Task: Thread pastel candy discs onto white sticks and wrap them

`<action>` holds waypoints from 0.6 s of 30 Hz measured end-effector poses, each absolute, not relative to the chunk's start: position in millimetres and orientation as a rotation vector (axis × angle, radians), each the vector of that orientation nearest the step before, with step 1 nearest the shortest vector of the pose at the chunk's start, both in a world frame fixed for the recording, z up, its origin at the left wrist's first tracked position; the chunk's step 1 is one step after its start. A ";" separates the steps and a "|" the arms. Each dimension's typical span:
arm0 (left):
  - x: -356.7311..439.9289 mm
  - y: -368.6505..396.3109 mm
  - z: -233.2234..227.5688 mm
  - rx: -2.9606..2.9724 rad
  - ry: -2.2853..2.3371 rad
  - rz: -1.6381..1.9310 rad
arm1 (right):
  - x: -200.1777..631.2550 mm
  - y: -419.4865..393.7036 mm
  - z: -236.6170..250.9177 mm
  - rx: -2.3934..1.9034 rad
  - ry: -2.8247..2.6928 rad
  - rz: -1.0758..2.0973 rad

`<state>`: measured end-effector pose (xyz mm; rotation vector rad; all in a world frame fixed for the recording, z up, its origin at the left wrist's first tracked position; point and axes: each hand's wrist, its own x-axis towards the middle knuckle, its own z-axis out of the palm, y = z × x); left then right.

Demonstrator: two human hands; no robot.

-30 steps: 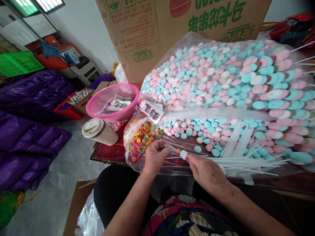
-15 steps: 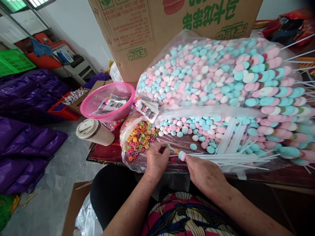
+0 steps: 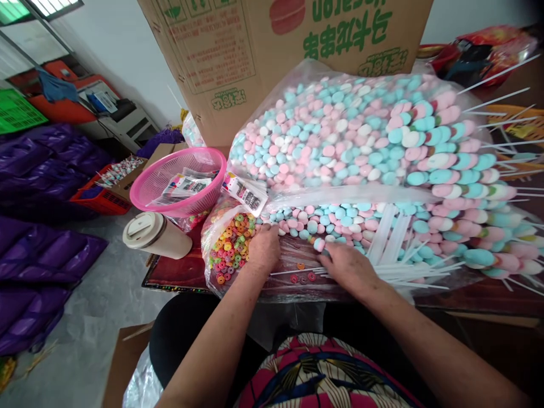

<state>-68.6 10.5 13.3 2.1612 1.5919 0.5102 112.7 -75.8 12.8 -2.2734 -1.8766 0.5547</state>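
Note:
My right hand (image 3: 351, 267) is closed on a marshmallow skewer, whose pink, white and blue marshmallow (image 3: 319, 244) shows just past the fingertips; most of its stick is hidden. At the near edge of a pile of loose pink, blue and white marshmallows (image 3: 312, 226), my left hand (image 3: 264, 249) reaches down with its fingers bent together. What those fingers hold, if anything, is hidden. Colourful ring candies (image 3: 232, 246) lie in a clear bag directly left of that hand. A few loose rings (image 3: 300, 266) and several white sticks (image 3: 412, 276) are on the plastic between and beyond my hands.
A big clear bag of marshmallows (image 3: 335, 130) stands before a cardboard box (image 3: 255, 62). Finished skewers (image 3: 450, 161) are stacked at right. A pink basket (image 3: 138, 192) with printed packets and a lidded cup (image 3: 170, 241) stand at left. Purple bundles (image 3: 46, 255) sit on the floor.
My left hand has moved away from the skewer, forward and left to the pile's edge. My right hand has shifted forward with the skewer. The camera view has shifted slightly.

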 end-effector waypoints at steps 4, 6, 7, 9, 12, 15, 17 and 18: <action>-70.4 0.4 15.4 1.944 1.544 0.646 | 115.5 -71.7 14.7 -2.174 -1.834 0.666; -68.7 -16.1 19.4 1.493 1.414 0.782 | 115.6 -72.3 18.1 -1.946 -1.692 0.894; -66.7 -24.5 22.1 1.248 1.310 0.827 | 113.8 -72.7 19.6 -1.786 -1.591 1.019; -61.0 -38.3 28.8 0.918 1.102 0.865 | 106.3 -73.5 21.4 -1.489 -1.398 1.199; -54.2 -49.3 38.5 0.756 0.917 0.917 | 91.4 -75.6 21.1 -1.289 -1.244 1.243; -53.7 -52.8 43.0 0.683 0.866 0.907 | 84.8 -79.2 21.7 -1.236 -1.202 1.262; -55.0 -54.3 42.5 0.661 0.873 0.906 | 86.1 -81.1 24.4 -1.279 -1.201 1.294; -55.2 -55.3 41.5 0.670 0.887 0.930 | 87.2 -81.6 26.2 -1.321 -1.180 1.289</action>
